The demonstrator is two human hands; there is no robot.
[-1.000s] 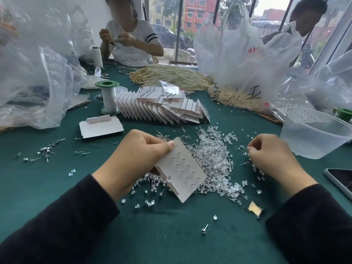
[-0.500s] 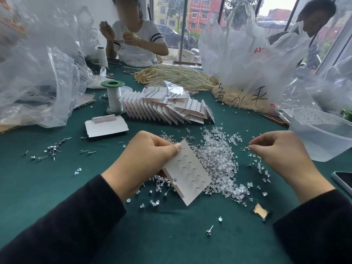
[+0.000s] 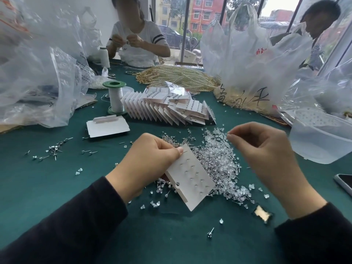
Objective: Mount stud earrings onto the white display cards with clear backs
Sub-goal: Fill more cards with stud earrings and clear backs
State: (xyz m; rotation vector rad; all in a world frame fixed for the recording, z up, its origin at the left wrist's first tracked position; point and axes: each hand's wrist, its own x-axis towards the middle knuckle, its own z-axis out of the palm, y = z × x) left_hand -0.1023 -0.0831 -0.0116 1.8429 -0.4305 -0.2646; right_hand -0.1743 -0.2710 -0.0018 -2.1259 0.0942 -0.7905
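My left hand (image 3: 150,161) grips a white display card (image 3: 192,178) by its upper left edge and tilts it over the table. Clear backs stand in rows on the card's face, and a thin post sticks out near my thumb. My right hand (image 3: 266,155) is raised to the right of the card, thumb and forefinger pinched together on something too small to make out. A pile of clear backs and stud earrings (image 3: 222,161) lies behind and under the card. More loose studs (image 3: 53,149) are scattered at the left.
A fanned stack of filled cards (image 3: 171,109) lies beyond the pile, with a blank card (image 3: 107,127) and a green-capped spool (image 3: 115,96) to its left. A clear plastic tub (image 3: 320,138) and a phone (image 3: 344,182) sit at the right. Plastic bags and two seated people ring the table.
My right hand has lifted off the pile of backs and moved up and toward the card with its fingertips pinched. My left hand keeps the card in about the same place.
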